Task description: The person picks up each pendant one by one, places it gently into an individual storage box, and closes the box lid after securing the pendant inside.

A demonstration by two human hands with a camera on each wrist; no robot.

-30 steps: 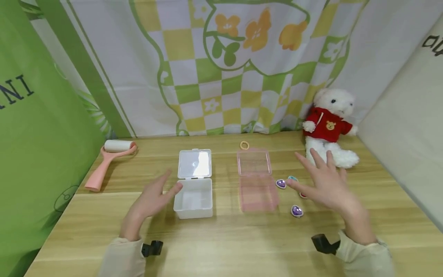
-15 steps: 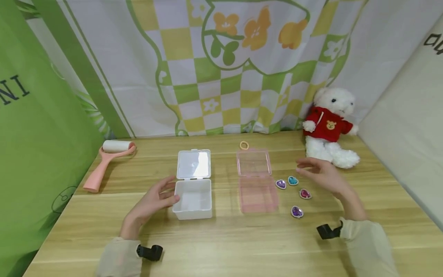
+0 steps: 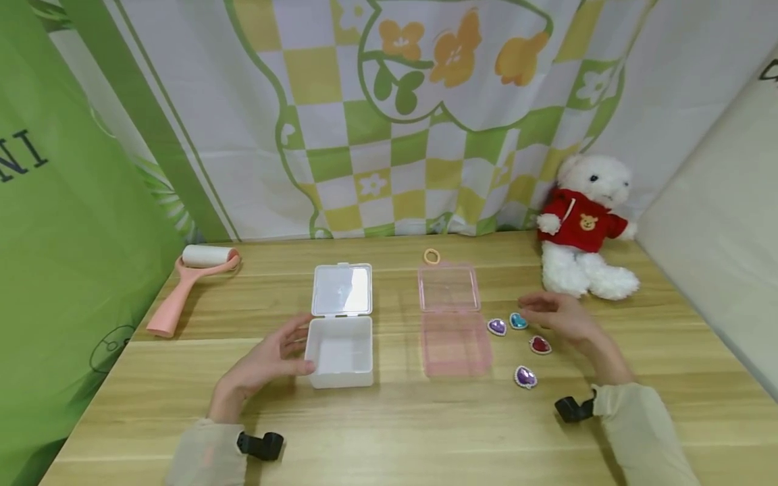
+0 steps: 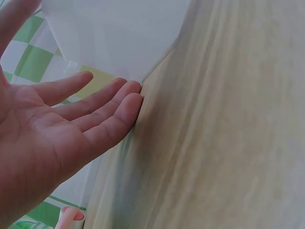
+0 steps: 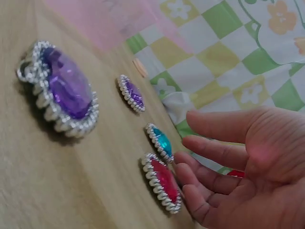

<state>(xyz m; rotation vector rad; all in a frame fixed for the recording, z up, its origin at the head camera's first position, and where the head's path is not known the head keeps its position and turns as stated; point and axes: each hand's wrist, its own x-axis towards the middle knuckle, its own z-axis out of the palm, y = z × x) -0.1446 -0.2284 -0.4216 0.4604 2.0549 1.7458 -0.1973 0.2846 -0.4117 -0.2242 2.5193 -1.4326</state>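
R hand (image 3: pixel 565 319) less splayed, nearer blu gem (image 3: pixel 519 321)

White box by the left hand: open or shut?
Open. In the head view, the white box has its lid folded back on the far side, baring the inside.

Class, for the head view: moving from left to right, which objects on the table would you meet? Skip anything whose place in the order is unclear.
Pink-handled roller → open white box → open pink box → farther purple gem → blue gem → red gem → white teddy bear.
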